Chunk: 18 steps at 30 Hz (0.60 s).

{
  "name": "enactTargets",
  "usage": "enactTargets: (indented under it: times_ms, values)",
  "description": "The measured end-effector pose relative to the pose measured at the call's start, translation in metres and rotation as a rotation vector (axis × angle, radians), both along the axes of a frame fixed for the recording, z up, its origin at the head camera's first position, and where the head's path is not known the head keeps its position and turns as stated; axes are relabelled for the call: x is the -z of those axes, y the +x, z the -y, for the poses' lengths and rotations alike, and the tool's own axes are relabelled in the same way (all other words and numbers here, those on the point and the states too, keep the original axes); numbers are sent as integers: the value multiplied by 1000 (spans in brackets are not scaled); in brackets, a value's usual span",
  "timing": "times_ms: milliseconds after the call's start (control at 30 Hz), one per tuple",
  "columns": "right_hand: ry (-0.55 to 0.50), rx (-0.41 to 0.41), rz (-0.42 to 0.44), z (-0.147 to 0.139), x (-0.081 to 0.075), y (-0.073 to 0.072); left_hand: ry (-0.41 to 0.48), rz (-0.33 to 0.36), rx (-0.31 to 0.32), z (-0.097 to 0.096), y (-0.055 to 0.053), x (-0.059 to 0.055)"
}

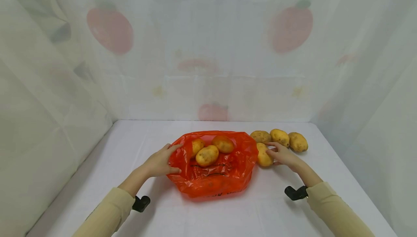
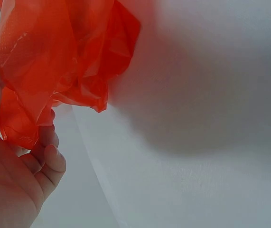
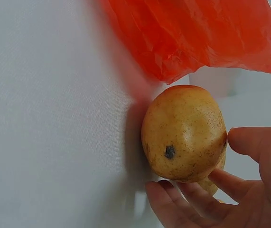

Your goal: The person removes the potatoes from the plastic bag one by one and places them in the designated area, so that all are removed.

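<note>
I grip a potato (image 1: 264, 156) beside a red bag (image 1: 239, 166) on the tabletop (image 1: 228, 215).
My left fingers (image 2: 55, 162), partly curled, hold the bag's side; my right fingers (image 3: 228, 184), parted, curve round the potato.

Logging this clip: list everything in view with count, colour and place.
Plastic bag: 1, red, centre
Bagged potatoes: 3 visible, yellow-brown, in the bag's opening
Loose potatoes: 4, yellow-brown, right of the bag
Table: 1, white, under these
Fruit-printed sheeting: count unclear, whitish, behind and beside the table
Wrist devices: 2, black, one per wrist
Sleeves: 2, beige, on the forearms
Left hand: 1, bare, holding the bag's left edge
Right hand: 1, bare, touching nearest loose potato
</note>
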State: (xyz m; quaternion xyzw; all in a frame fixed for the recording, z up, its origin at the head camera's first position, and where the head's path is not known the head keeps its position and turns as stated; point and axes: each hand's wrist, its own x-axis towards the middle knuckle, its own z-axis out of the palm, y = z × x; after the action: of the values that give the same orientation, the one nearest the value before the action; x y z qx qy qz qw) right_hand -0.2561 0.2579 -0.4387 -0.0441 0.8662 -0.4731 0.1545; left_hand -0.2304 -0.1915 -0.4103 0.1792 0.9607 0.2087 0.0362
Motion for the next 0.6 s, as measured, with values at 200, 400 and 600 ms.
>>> enactTargets:
  times_ms: [200, 400, 600]
  values:
    - [36, -6, -61, -4, -5, 1, -2, 12, -6, 0, 0, 0]
    - [106, -2, -159, -6, -14, 2, -7, 19, -8, 0, 0, 0]
    - [120, 40, -214, -5, -20, 2, -9, 18, -5, 0, 0, -1]
